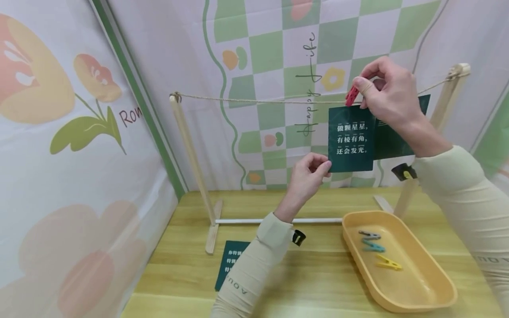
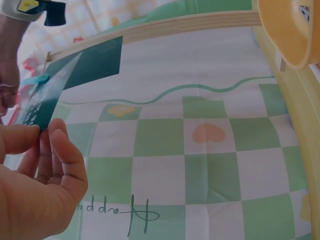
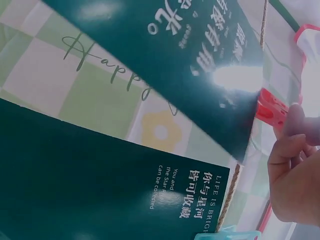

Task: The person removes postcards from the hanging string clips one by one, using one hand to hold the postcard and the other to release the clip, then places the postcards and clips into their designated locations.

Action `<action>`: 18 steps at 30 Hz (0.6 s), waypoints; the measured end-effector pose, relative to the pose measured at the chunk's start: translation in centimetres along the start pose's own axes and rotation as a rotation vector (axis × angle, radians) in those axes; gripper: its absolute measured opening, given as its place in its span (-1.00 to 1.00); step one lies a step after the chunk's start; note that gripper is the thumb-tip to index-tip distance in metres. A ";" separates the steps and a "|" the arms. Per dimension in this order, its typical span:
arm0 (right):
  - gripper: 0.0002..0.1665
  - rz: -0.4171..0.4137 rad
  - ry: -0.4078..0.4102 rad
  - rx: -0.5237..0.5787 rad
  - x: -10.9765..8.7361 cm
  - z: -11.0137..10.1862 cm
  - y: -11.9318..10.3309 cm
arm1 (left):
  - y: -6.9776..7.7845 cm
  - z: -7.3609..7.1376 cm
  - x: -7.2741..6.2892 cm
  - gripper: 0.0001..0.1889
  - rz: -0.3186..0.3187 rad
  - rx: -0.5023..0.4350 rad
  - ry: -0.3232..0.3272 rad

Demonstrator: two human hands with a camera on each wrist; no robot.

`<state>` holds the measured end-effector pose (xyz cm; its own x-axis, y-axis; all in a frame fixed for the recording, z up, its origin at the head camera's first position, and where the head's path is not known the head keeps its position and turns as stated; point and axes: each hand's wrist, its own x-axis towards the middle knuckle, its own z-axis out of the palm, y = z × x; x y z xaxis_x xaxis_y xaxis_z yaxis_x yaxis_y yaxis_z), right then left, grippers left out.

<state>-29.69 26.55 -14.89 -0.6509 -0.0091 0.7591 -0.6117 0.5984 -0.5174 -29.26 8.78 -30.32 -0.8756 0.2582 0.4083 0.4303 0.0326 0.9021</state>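
A dark green card [image 1: 351, 139] with white print hangs at the twine [image 1: 258, 100] strung between two wooden posts. My right hand [image 1: 387, 95] pinches a red clothespin [image 1: 351, 96] at the card's top edge on the twine; that red clothespin [image 3: 271, 110] shows beside my fingertips in the right wrist view. My left hand [image 1: 308, 174] pinches the card's lower left corner, and the card [image 2: 42, 107] appears above my thumb in the left wrist view. A second green card [image 1: 397, 132] hangs behind, held by a teal clothespin [image 3: 227, 235].
A yellow tray [image 1: 421, 287] at the right holds three clothespins: grey [image 1: 370, 234], teal [image 1: 373, 245] and yellow [image 1: 388, 263]. Another green card [image 1: 228, 265] lies on the wooden table [image 1: 318, 282] by the rack's left foot [image 1: 212, 229]. Patterned cloth walls stand behind and left.
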 end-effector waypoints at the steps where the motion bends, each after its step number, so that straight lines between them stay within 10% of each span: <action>1: -0.86 -0.012 0.016 0.002 -0.1 0.1 -0.1 | 0.0 0.0 0.0 -0.87 -0.001 -0.002 -0.002; 18: -0.59 -0.142 0.068 -0.075 -3.1 0.1 -1.0 | -0.3 -1.3 -0.8 -0.86 -0.012 -0.028 -0.015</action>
<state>-27.06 25.89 -16.74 -0.5268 -0.0447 0.8488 -0.6584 0.6531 -0.3743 -28.96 7.27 -30.77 -0.8771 0.2721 0.3958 0.4137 0.0091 0.9104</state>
